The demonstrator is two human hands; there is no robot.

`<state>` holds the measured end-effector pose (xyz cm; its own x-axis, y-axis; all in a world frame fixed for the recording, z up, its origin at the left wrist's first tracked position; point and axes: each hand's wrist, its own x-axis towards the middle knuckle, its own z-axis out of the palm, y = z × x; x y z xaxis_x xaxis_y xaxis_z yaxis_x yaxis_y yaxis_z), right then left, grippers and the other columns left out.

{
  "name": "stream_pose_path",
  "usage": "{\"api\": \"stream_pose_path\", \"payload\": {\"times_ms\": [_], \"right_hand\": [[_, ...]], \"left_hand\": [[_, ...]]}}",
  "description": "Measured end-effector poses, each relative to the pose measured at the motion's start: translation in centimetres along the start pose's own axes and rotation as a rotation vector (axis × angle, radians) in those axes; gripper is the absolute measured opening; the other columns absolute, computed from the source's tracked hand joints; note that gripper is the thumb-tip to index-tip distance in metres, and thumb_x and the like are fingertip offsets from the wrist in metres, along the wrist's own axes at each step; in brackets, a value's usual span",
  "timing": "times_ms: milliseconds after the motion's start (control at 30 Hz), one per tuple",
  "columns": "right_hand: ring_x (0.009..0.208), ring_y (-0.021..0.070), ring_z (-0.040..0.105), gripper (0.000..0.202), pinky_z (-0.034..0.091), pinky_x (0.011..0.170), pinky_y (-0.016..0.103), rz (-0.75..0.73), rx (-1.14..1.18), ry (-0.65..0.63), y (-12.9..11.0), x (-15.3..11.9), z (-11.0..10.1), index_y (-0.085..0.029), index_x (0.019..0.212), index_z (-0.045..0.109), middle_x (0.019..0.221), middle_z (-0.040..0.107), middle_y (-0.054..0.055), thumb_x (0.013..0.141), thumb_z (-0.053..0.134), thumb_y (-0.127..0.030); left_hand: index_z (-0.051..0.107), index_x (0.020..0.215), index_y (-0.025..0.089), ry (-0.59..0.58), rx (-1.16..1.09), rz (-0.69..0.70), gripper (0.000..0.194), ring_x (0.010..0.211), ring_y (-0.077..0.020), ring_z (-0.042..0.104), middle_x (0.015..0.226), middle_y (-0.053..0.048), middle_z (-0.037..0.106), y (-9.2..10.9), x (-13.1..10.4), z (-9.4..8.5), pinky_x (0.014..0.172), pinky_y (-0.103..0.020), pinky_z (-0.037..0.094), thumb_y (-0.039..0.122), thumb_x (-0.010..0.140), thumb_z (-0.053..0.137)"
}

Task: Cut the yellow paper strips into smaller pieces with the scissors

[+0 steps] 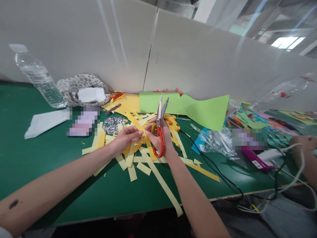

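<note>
My left hand [127,139] pinches a yellow paper strip [135,123] above the middle of the pile. Touching it from the right, my right hand [160,136] holds the same strip with thumb and fingertip. Red-handled scissors [160,127] hang on the fingers of my right hand, blades pointing up and slightly apart. Beneath both hands lie many loose strips of pale and deeper yellow paper [159,178]. Beside the pile, on the left, is a round clear dish of small beads [113,125].
Bottle [41,77], patterned pouch [81,81], white tissue [47,122] and phone [84,122] stand or lie left. Green paper [208,110] and a yellow glue gun [175,123] lie behind. Rightward are plastic wrap [219,142], a magenta power strip [257,161], cables and another person's hand [305,145].
</note>
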<state>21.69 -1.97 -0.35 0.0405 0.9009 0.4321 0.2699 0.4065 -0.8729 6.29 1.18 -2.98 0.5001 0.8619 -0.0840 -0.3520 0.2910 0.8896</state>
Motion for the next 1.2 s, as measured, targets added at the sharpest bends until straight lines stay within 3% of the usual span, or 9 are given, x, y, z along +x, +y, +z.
{"api": "stream_pose_path", "payload": {"times_ms": [367, 667, 833, 1033, 1200], "right_hand": [[0.068, 0.0146, 0.06, 0.026, 0.051, 0.069, 0.031, -0.021, -0.066, 0.01, -0.3, -0.1, 0.0, -0.026, 0.089, 0.048, 0.076, 0.06, -0.003, 0.069, 0.06, -0.015], [0.077, 0.0149, 0.063, 0.026, 0.051, 0.076, 0.032, -0.039, -0.095, 0.019, 0.2, 0.0, -0.1, -0.025, 0.094, 0.046, 0.079, 0.06, -0.003, 0.072, 0.057, -0.017], [0.066, 0.0143, 0.059, 0.027, 0.05, 0.068, 0.031, -0.049, -0.206, 0.061, -0.2, 0.0, -0.5, -0.025, 0.094, 0.048, 0.075, 0.059, -0.003, 0.071, 0.06, -0.024], [0.082, 0.021, 0.056, 0.038, 0.043, 0.068, 0.032, -0.162, -0.794, -0.076, -0.6, 0.1, -1.6, -0.021, 0.097, 0.053, 0.087, 0.06, 0.005, 0.069, 0.064, -0.044], [0.086, 0.0231, 0.054, 0.045, 0.04, 0.066, 0.031, -0.136, -0.956, -0.214, 0.0, -0.1, -2.0, -0.021, 0.101, 0.052, 0.092, 0.06, 0.008, 0.071, 0.061, -0.054]], "left_hand": [[0.065, 0.079, 0.014, 0.024, 0.077, 0.022, 0.021, 0.067, -0.0101, 0.062, 0.073, -0.001, 0.067, 0.1, -0.2, 0.4, 0.071, -0.024, 0.048, 0.022, 0.063, 0.076], [0.062, 0.074, 0.012, 0.072, 0.076, -0.008, 0.019, 0.071, -0.0114, 0.064, 0.074, -0.002, 0.067, 0.4, -0.3, 0.7, 0.07, -0.024, 0.048, 0.019, 0.063, 0.076], [0.057, 0.069, 0.013, 0.114, -0.039, 0.009, 0.017, 0.077, -0.0129, 0.065, 0.073, -0.002, 0.066, 0.5, -0.3, 0.7, 0.071, -0.023, 0.049, 0.014, 0.065, 0.074], [0.06, 0.07, 0.014, 0.14, -0.225, 0.052, 0.015, 0.079, -0.011, 0.064, 0.076, 0.0, 0.066, 0.1, 0.2, -0.2, 0.07, -0.019, 0.051, 0.011, 0.064, 0.074], [0.062, 0.076, 0.016, 0.136, -0.284, 0.048, 0.014, 0.08, -0.0098, 0.064, 0.075, 0.001, 0.067, 0.1, 0.3, -0.5, 0.069, -0.017, 0.05, 0.011, 0.067, 0.072]]}}
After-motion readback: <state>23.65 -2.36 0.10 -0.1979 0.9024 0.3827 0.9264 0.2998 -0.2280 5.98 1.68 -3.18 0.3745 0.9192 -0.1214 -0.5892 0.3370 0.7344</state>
